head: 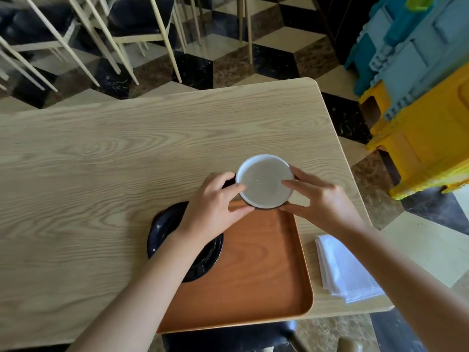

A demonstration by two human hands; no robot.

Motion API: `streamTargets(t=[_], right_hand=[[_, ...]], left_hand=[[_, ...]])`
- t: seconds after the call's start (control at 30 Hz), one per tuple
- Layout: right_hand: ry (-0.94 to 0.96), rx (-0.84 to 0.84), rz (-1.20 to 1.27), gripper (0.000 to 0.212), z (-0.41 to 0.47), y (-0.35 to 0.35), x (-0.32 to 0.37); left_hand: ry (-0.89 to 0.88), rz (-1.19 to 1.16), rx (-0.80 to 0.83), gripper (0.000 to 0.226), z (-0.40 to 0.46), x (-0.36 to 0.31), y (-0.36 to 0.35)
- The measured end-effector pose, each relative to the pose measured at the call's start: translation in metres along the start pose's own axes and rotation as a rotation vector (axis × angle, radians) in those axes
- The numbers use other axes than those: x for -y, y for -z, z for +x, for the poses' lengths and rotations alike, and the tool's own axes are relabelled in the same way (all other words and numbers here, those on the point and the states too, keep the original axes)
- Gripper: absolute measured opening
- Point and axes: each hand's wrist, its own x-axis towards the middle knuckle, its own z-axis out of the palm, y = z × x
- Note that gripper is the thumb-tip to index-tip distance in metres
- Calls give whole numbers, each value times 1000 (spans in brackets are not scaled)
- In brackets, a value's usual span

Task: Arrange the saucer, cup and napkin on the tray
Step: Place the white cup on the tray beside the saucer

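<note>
A cup (265, 180), white inside and dark outside, is held between both hands just past the far edge of the orange-brown wooden tray (256, 270). My left hand (215, 207) grips its left side and my right hand (319, 199) its right side. A black saucer (165, 227) lies at the tray's left edge, partly on the tray and partly hidden under my left forearm. A folded white napkin (342, 269) rests on the table right of the tray, near the table's right edge.
The light wooden table (114, 161) stretches to the left and far side. Its front edge runs under the tray, which overhangs it. Chairs (101, 29) stand beyond the table. Stacked blue and yellow plastic stools (418, 97) stand at the right.
</note>
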Motion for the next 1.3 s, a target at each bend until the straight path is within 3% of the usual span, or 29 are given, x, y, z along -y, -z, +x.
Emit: streamTargets(t=[0.1, 0.33, 0.77, 1.03, 1.17, 1.3], right_hand=[[12, 34, 16, 53, -17, -1, 0], [22, 101, 10, 52, -38, -11, -4], [18, 138, -29, 49, -42, -14, -2], [5, 150, -164, 56, -52, -11, 8], [-120, 66, -191, 49, -84, 8, 6], [-299, 106, -267, 53, -133, 20, -19]], left_hand=[[29, 21, 5, 47, -22, -11, -4], [86, 14, 41, 41, -48, -20, -22], [64, 22, -38, 41, -53, -21, -29], [100, 124, 109, 53, -61, -33, -21], [-7, 37, 31, 50, -71, -71, -21], [-198, 19, 248, 59, -83, -122, -58]])
